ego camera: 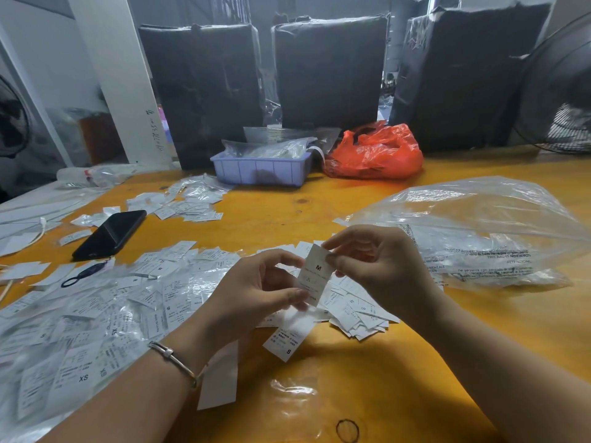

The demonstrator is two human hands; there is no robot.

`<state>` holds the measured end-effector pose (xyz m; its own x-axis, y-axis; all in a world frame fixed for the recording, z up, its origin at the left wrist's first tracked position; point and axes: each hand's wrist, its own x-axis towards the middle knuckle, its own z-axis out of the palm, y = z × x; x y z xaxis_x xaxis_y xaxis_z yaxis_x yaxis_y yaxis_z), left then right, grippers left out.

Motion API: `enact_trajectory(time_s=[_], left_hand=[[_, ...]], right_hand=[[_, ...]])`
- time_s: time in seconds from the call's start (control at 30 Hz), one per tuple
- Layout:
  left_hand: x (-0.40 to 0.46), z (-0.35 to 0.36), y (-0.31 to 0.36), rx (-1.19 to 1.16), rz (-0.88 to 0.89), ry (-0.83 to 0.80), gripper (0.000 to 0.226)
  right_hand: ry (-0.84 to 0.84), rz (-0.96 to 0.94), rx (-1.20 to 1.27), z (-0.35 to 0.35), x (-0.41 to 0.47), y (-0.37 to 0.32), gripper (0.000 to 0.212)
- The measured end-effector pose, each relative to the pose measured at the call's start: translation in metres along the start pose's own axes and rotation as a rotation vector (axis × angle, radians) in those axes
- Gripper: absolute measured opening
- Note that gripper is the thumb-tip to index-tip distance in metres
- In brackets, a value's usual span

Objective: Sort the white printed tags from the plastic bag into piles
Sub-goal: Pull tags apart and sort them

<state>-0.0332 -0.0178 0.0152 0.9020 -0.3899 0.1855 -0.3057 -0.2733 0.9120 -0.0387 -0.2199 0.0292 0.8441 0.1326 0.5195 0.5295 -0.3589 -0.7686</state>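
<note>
Both hands at frame centre: left hand (256,282) and right hand (380,263) pinch 1 M tag (315,273). Read size first; drop on matching pile, clear of S tags (358,311) on counter (319,203).

Two hands, left (256,289) and right (380,263). One tag (315,274) held up; loose tags (96,314) too many to count. One clear bag (486,231), one phone (110,235), one blue tray (260,171), one red bag (375,151), three black bundles (329,71) far.
</note>
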Motion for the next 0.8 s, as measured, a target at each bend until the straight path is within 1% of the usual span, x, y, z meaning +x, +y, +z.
enact_trajectory(time_s=[0.07,0.2,0.37,0.47,0.57,0.63,0.73,0.8], left_hand=[[-0.0005,0.0001,0.0007,-0.008,-0.007,-0.001,0.033],[-0.0015,0.0004,0.0016,-0.058,-0.012,-0.005,0.035],[-0.001,-0.0005,0.0002,-0.088,-0.022,0.0,0.036],[-0.0015,-0.0002,0.0009,-0.088,-0.018,-0.004,0.038],[-0.0019,-0.0001,0.0019,-0.11,-0.016,-0.003,0.042],[-0.0014,-0.0001,0.0012,-0.122,-0.022,0.004,0.042],[-0.0016,-0.0006,0.0004,-0.105,-0.023,0.002,0.042],[-0.0018,-0.0011,0.0002,-0.089,-0.021,-0.01,0.039]], right_hand=[[0.001,0.025,0.043,-0.0028,0.0018,-0.0002,0.014],[-0.065,0.106,0.147,-0.0028,0.0017,-0.0006,0.014],[-0.167,0.139,0.148,-0.0005,0.0004,0.0001,0.009],[-0.21,0.117,0.084,0.0035,-0.0016,0.0002,0.012],[-0.145,0.045,-0.01,0.0013,-0.0004,-0.0006,0.018],[-0.11,0.021,-0.041,-0.0013,0.0007,-0.0007,0.016],[-0.163,0.004,-0.097,0.0009,-0.0004,-0.0003,0.013],[-0.201,0.014,-0.092,0.0035,-0.002,-0.0001,0.012]])
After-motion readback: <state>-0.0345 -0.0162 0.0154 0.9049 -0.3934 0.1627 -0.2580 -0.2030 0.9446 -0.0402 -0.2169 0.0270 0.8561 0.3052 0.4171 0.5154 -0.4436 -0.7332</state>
